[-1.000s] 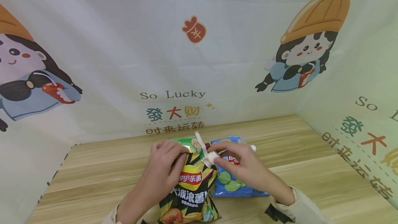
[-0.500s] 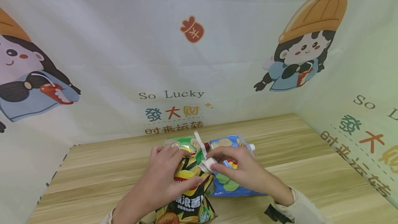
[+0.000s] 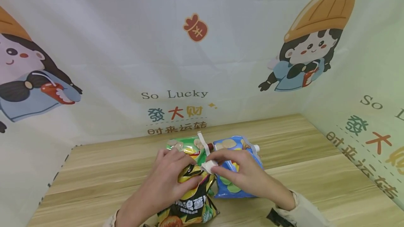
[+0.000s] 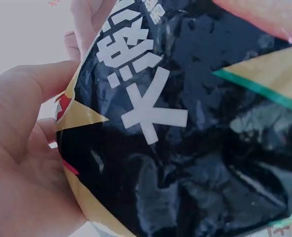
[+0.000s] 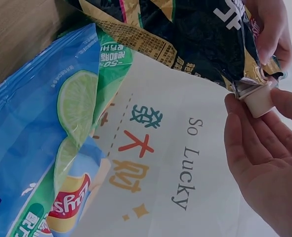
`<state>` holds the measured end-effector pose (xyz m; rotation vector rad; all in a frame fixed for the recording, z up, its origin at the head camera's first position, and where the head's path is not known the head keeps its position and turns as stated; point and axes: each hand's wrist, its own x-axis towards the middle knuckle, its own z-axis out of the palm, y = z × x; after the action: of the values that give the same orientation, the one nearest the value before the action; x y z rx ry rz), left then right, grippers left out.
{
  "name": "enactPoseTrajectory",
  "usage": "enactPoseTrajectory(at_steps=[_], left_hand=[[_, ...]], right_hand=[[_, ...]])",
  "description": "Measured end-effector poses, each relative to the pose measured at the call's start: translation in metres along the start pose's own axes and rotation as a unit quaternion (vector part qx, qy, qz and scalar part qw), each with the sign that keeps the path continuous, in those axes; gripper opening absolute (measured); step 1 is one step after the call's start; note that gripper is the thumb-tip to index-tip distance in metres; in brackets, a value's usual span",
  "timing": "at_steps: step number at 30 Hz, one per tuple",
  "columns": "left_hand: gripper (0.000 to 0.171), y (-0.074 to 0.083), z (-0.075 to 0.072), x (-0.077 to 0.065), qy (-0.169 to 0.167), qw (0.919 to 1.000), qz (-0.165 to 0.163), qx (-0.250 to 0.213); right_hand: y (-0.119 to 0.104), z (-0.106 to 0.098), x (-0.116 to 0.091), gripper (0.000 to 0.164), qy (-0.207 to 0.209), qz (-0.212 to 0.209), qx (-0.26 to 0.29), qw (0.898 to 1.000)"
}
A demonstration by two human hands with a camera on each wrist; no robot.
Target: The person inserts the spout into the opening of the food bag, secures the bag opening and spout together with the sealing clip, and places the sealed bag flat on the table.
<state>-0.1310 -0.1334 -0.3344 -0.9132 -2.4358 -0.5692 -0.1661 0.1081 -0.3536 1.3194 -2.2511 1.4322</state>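
Observation:
My left hand [image 3: 170, 174] grips the upper part of a black and gold Lay's chip bag [image 3: 189, 204], its thumb across the printed front. The bag's dark front fills most of the left wrist view. Between thumb and fingers, my right hand [image 3: 243, 171] pinches a white bag clip with a rounded, spout-like end [image 5: 259, 101]. This clip sits at the top corner of the black bag, as the right wrist view shows. How far it reaches along the bag's top is hidden by the hands.
Behind lies a green chip bag [image 3: 184, 144] with a white strip clip [image 3: 203, 143] and dark red cap [image 3: 210, 146]. A blue chip bag [image 3: 235, 192] at right carries a clip with a white cap [image 3: 257, 148]. The wooden table [image 3: 104, 171] meets a printed cloth wall [image 3: 104, 80].
The black bag has shifted slightly left and sunk a little. My left thumb has moved over its front. The right hand has moved the white clip slightly down and left.

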Motion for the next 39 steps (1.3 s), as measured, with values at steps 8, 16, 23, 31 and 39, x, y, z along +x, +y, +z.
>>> enactPoseTrajectory(at_steps=[8,16,23,31,39], left_hand=[[0.01,0.002,0.002,0.0,-0.016,0.9998,0.002,-0.014],[0.014,0.004,0.004,-0.001,-0.046,0.9988,-0.015,-0.011],[0.013,0.005,0.007,0.0,-0.041,0.9989,-0.004,-0.022],[0.012,0.007,0.002,0.0,-0.019,0.999,-0.007,-0.041],[0.035,0.009,-0.007,-0.002,-0.039,0.9972,-0.037,-0.052]], right_hand=[[0.0,0.001,-0.001,0.02,0.0,0.007,0.002,1.0],[0.0,0.004,-0.002,0.022,0.013,-0.004,-0.013,1.0],[-0.001,0.005,-0.002,0.024,0.018,0.001,-0.012,1.0],[-0.003,0.005,0.0,0.023,0.019,-0.008,-0.005,1.0],[-0.009,0.008,-0.002,0.021,0.018,0.041,0.094,0.995]])
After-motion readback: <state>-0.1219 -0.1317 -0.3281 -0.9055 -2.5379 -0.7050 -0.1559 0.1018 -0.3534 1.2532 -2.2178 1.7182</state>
